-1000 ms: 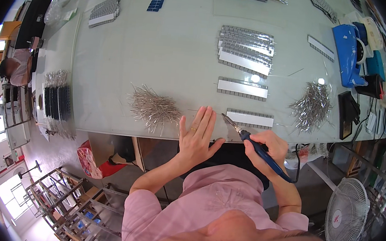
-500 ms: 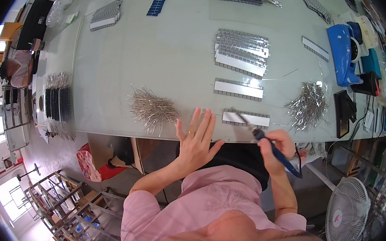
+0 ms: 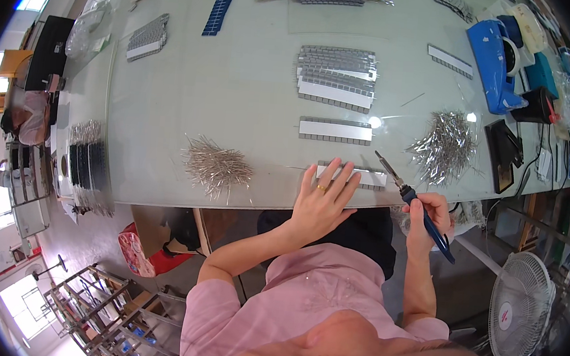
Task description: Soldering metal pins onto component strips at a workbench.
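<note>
My left hand lies with outstretched fingers over the left part of a grey-and-white segmented strip near the table's front edge. A dark blue-handled soldering iron is gripped in my right hand. Its metal tip points up and left, just right of the strip and apart from it. Farther back lies a second similar strip, and behind that a stack of strips. Loose thin metal wires form a left pile and a right pile.
At the right stand a blue tape dispenser and a black tray-like object with a cable nearby. Dark strips with wire ends sit at the left edge. A blue strip lies farther back. A white fan stands lower right.
My left hand has moved right, from beside the near strip onto its left part. The soldering iron's tip has lifted off that strip and swung to its right.
</note>
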### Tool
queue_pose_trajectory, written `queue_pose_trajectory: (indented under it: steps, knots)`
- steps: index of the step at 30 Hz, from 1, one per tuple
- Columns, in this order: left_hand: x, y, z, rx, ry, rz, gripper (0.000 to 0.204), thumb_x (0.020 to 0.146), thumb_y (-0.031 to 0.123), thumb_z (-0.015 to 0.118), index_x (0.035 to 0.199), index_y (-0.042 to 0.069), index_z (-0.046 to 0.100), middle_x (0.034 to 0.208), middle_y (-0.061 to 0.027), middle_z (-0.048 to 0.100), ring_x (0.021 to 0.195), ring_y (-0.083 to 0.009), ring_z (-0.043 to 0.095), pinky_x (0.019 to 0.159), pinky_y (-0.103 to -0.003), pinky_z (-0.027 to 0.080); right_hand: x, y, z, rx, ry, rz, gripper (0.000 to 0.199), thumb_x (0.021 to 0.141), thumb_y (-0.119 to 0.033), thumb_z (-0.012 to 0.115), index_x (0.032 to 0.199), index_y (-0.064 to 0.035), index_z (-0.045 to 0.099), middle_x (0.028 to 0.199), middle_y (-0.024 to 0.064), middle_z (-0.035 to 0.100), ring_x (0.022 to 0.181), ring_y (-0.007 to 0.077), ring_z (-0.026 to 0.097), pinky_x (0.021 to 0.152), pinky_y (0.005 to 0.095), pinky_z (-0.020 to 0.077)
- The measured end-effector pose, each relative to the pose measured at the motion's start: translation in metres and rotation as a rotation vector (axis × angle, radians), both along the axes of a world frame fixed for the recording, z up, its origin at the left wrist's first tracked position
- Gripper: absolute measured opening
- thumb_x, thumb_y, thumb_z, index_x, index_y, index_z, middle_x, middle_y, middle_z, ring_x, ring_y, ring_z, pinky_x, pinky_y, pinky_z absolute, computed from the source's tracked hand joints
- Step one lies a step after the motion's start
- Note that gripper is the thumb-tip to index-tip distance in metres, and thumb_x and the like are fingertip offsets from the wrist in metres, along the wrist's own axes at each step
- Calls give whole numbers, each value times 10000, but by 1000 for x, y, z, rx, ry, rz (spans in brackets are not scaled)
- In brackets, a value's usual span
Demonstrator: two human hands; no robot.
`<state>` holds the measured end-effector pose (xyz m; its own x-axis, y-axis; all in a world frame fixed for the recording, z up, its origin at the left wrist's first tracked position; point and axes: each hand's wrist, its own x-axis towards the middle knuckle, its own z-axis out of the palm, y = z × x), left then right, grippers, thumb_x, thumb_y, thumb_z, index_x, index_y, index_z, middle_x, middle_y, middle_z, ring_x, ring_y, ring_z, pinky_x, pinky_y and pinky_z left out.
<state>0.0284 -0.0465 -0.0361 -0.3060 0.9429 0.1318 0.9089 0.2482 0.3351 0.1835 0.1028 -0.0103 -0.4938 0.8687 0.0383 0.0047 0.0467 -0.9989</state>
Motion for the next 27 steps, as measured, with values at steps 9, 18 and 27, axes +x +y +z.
queue_pose_trajectory:
  steps: [9,18,27]
  knots:
    - [-4,-2,5,234,189,-214,344,788,119,596,1125,81,647,1118,-17,612,1076,-169,584,1032,-460,345,3,26,-8,25,14,-134,83,884,2,617,942,0,557,824,48,604,634,82,585,600,199,469]
    - [-124,70,57,203,258,-171,339,762,54,614,1097,102,632,1020,-49,639,985,-222,605,987,-472,402,0,54,-42,64,96,-304,105,895,-45,627,964,-11,556,820,49,593,653,108,582,616,223,467]
    - [-255,179,11,281,512,19,276,831,167,649,1107,162,644,1044,-42,589,1015,-254,547,924,-426,406,-1,54,-48,157,61,-213,71,900,-26,597,941,-21,540,820,30,564,649,84,564,608,204,441]
